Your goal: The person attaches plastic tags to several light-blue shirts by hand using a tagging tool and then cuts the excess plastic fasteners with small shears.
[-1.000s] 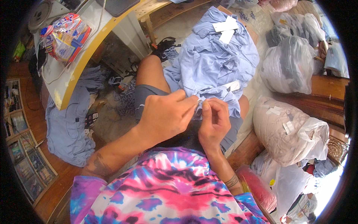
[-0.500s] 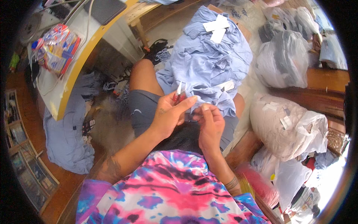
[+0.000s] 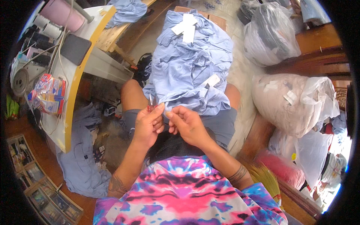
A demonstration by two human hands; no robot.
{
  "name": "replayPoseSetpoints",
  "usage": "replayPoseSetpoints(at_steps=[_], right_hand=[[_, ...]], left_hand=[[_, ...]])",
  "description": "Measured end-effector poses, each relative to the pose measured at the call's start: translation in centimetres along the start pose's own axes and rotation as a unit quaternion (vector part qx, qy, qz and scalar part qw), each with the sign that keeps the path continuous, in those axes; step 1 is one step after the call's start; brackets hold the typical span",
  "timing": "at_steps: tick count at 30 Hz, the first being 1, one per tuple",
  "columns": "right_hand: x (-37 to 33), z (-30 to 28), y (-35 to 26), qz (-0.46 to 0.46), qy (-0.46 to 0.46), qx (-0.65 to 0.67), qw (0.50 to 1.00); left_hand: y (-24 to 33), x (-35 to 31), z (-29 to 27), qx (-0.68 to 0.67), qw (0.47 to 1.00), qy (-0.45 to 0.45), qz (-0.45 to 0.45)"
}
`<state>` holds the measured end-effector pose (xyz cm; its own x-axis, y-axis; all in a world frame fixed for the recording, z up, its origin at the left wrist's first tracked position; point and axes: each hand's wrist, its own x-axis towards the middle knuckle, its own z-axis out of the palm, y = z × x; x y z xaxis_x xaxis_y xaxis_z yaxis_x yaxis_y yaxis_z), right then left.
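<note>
Just ahead of both hands, a heap of pale blue cloth [image 3: 191, 67] is laid between the knees [image 3: 130, 95], and its near edge is brought right up to the fingers! By the left hand [image 3: 148, 125], fingers curled in, small red snips [image 3: 150, 108] are gripped, blades pointed up and away beside the cloth. Close on its right, the right hand [image 3: 189, 127] is held with thumb and forefinger drawn near each other; whether anything is pinched there cannot be told. Farther out from the hands, white tags [image 3: 183, 28] are seen on the cloth, with another tag [image 3: 212, 80] nearer in. Now, the handling: the cloth is judged light, limp and easily creased, so it is best pinched by the near edge, its slack left supported. The snips are judged light but stiff and sharp, best held by the red part, fingertips kept off the blades. Well left of the left hand, a bright packet [image 3: 48, 93] is kept on the table [image 3: 56, 129]; well right of the right hand, a stuffed bag [image 3: 288, 116] is parked.
</note>
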<state>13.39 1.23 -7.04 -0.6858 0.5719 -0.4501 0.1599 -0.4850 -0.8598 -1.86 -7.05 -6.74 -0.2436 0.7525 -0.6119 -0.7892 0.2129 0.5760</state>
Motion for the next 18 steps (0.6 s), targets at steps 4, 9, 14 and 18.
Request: replayPoseSetpoints(at_steps=[4,9,14,18], right_hand=[[0.0,-1.3,-0.9,-0.124,0.004,-0.238,0.963],[-0.6,-7.7,2.9,-0.074,0.207,-0.456,0.862],[1.4,-10.4,4.7,0.045,0.151,-0.214,0.964],[3.2,-8.3,3.4,0.09,0.104,-0.067,0.988]], left_hand=[[-0.3,0.3,0.7,0.045,0.997,0.044,0.04],[4.4,1.9,0.1,0.054,0.969,0.138,0.195],[7.2,3.2,-1.7,0.205,0.947,0.115,0.219],[7.3,3.7,-2.2,0.211,0.95,0.115,0.197]])
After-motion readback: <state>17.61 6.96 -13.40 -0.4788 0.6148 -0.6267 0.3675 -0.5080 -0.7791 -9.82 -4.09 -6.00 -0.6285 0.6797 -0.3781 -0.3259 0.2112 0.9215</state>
